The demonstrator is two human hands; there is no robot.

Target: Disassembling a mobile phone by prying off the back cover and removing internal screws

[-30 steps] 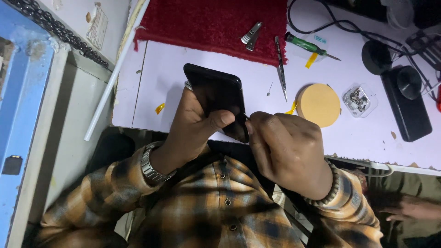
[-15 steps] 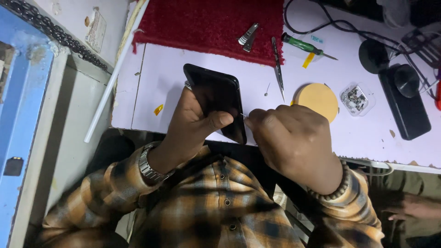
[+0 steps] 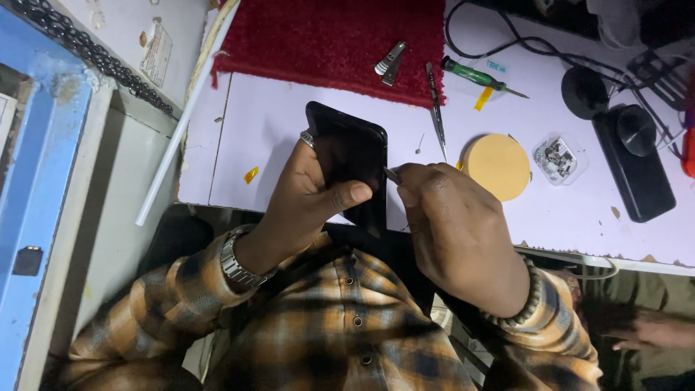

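The left hand (image 3: 311, 192) is gripping a black phone (image 3: 351, 163) while the right hand (image 3: 452, 224) is pinching a thin metal pick (image 3: 392, 174) at the phone's edge, where slipping could scratch it.

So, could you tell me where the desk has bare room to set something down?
Free: the pale mat left of the phone, below the red cloth. Also below the yellow disc. Crowded: the upper right, with screwdriver, cables and black device.

Glossy black phone (image 3: 351, 163), thin metal tool (image 3: 392, 174), fuzzy red cloth mat (image 3: 340, 40), matt lilac tabletop (image 3: 253, 123)
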